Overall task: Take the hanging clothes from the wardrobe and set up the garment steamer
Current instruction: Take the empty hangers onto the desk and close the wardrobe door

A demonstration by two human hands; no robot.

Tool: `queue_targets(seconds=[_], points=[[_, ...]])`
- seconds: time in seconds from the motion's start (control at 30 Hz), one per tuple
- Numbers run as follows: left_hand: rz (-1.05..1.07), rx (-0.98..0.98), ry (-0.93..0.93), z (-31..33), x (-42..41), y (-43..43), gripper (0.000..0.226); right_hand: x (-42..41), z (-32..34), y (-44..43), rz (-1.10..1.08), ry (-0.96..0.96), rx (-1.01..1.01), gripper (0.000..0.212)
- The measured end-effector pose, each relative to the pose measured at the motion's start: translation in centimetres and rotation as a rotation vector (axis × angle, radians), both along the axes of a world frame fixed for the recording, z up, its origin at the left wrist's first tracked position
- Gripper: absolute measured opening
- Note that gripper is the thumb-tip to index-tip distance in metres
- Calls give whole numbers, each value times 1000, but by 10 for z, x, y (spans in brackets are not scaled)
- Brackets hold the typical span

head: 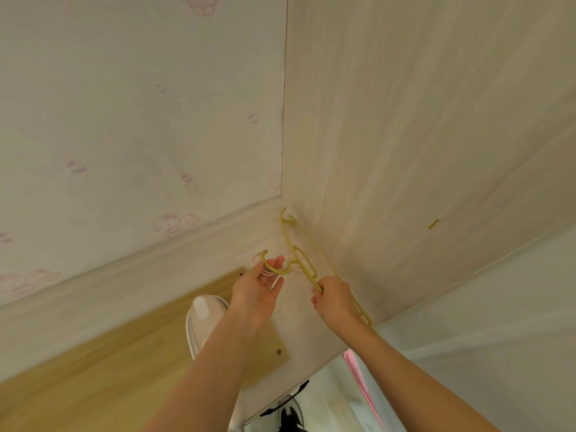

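On the left, the pale wallpapered wall with faint pink cartoon prints (131, 126) meets a light wooden floor (93, 375), where a white shoe (204, 319) points toward the skirting. Just right of it, the left hand (258, 291) reaches up and pinches the curved hook of the yellow plastic clothes hanger (304, 265) between thumb and fingers. The hanger lies tilted, close against the corner, one notched shoulder tip up by the skirting and the other running down and right. No garment shows on it. The right hand (333, 299) is clenched round the hanger's lower arm. Beyond it stands the cream wood-grain wardrobe panel (420, 120), and further right a white sheet-like surface (505, 338). Below the arms sits a black-and-white object (290, 413) that I cannot identify; no steamer is clearly visible.

The step appears to be handling the freed hanger. To do it well, keep both grips firm, turn the hook outward away from the panel so it cannot scrape, and carry it level toward wherever the steamer will stand.
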State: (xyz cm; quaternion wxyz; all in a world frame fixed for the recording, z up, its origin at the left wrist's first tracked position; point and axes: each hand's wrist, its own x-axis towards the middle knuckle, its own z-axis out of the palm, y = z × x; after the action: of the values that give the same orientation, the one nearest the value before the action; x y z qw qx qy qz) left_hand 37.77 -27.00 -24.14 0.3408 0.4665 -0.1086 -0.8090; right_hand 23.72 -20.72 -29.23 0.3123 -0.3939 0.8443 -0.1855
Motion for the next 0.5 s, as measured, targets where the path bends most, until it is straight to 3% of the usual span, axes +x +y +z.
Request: queue_targets(seconds=[0.17, 0.23, 0.33, 0.5], points=[[-81, -53, -132, -10, 2, -7, 13, 1, -14, -8, 53, 101, 32, 17], [-119, -88, -295, -18, 2, -9, 8, 1, -19, -9, 62, 114, 55, 17], [-255, -150, -585, -27, 2, -7, 18, 3, -27, -5, 81, 114, 80, 18], [-370, -225, -796, -34, 6, -1, 11, 7, -38, -3, 98, 91, 105, 17]])
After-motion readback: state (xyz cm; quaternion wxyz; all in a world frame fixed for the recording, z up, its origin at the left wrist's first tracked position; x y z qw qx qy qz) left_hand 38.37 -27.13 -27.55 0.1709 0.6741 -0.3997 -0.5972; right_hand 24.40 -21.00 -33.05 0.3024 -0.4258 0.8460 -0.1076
